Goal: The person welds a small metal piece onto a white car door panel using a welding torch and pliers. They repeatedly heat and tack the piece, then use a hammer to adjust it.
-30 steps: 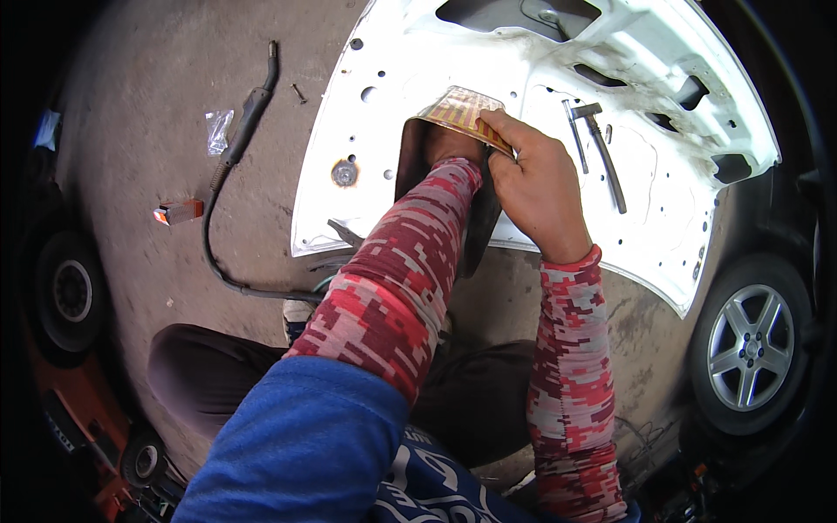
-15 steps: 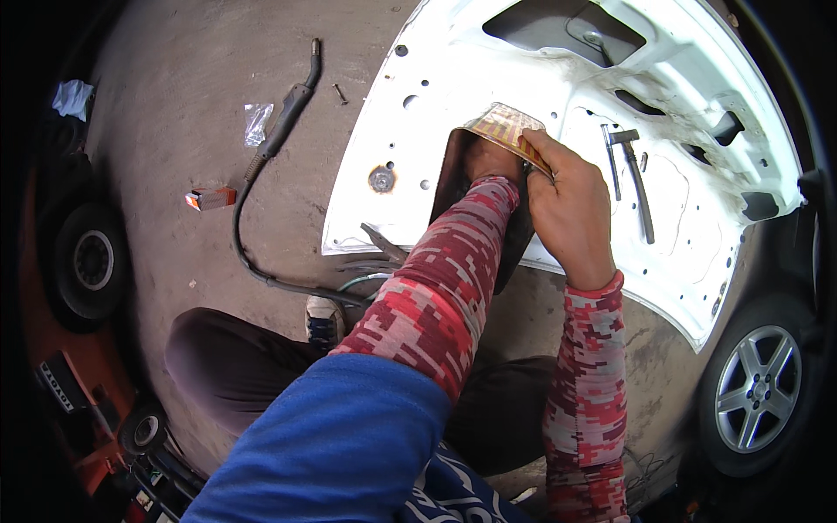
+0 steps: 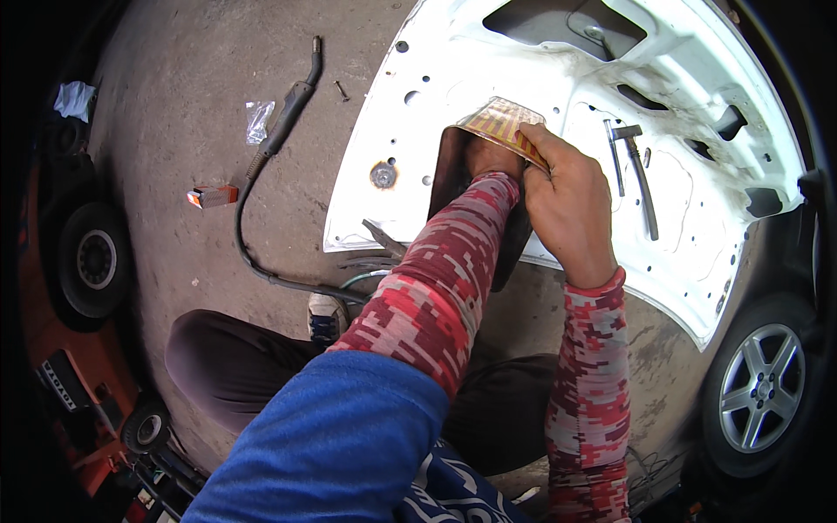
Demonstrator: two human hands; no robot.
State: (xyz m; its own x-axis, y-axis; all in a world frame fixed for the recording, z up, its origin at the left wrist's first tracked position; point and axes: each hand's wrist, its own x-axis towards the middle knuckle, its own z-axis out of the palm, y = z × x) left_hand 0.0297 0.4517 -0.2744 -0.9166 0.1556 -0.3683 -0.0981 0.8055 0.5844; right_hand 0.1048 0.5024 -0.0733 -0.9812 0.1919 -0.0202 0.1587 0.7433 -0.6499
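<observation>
My right hand [image 3: 571, 202] grips the edge of a hollow dark shell with a yellow-and-red striped face [image 3: 501, 120]. Its thumb and fingers pinch the right side of the rim. My left hand [image 3: 493, 159] reaches into the shell from below; only the wrist and back of the hand show, and the fingers are hidden inside. The shell lies over the near edge of a white car body panel [image 3: 362, 187], whose inner side faces up. Right of my right hand, a hammer [image 3: 641, 183] and a thin metal rod [image 3: 615, 159] rest on the panel.
A welding torch [image 3: 283, 122] with its cable lies on the concrete floor at left. Around it are a clear plastic bag [image 3: 258, 122], a small orange-and-white box [image 3: 212, 196] and a bolt [image 3: 341, 91]. An orange wheeled machine [image 3: 83, 362] stands far left; a car wheel [image 3: 760, 388] is at right.
The view has shifted very slightly. Both hands keep their places at the striped shell, and nothing has visibly been taken or let go.
</observation>
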